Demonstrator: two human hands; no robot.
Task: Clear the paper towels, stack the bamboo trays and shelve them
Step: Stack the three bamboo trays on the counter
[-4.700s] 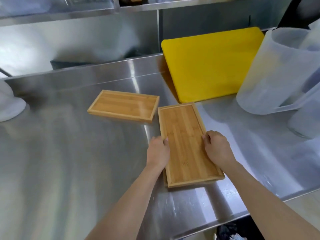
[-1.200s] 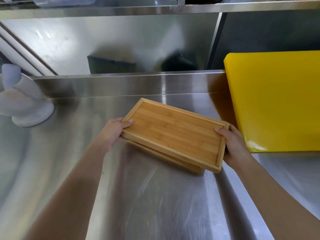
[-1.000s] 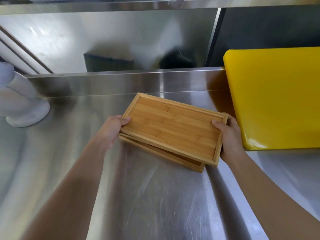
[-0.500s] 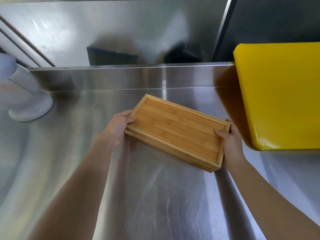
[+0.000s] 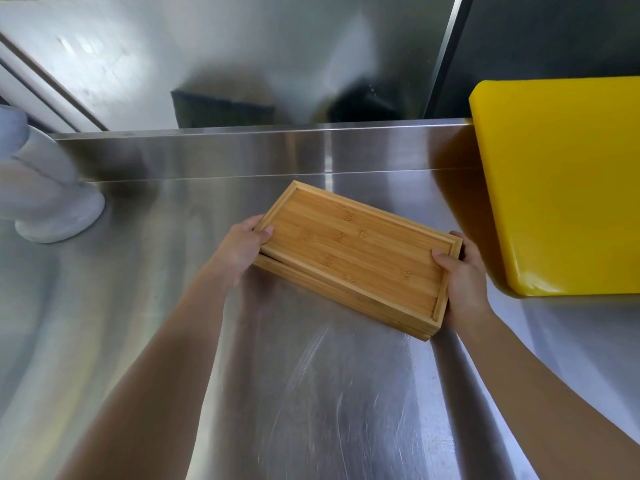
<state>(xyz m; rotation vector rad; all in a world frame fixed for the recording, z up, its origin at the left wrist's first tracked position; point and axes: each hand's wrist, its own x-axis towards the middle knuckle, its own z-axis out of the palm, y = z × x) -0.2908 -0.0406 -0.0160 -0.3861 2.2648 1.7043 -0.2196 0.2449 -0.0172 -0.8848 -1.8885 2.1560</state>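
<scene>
Two bamboo trays lie stacked on the steel counter [image 5: 311, 393]. The top tray [image 5: 353, 251] sits nearly square on the lower tray [image 5: 332, 292], of which only the near long edge shows. My left hand [image 5: 242, 247] grips the stack's left short end, thumb on the top tray's rim. At the right short end my right hand [image 5: 460, 278] holds both trays, thumb over the rim. No paper towels are in view.
A thick yellow cutting board [image 5: 561, 188] leans against the back at the right, close to my right hand. A white rounded object [image 5: 45, 199] stands at the far left. A steel backsplash [image 5: 242, 150] runs behind the trays.
The top tray, earlier held askew above the lower one, has come down and lined up with it. Both hands stayed on the short ends and now grip the stack.
</scene>
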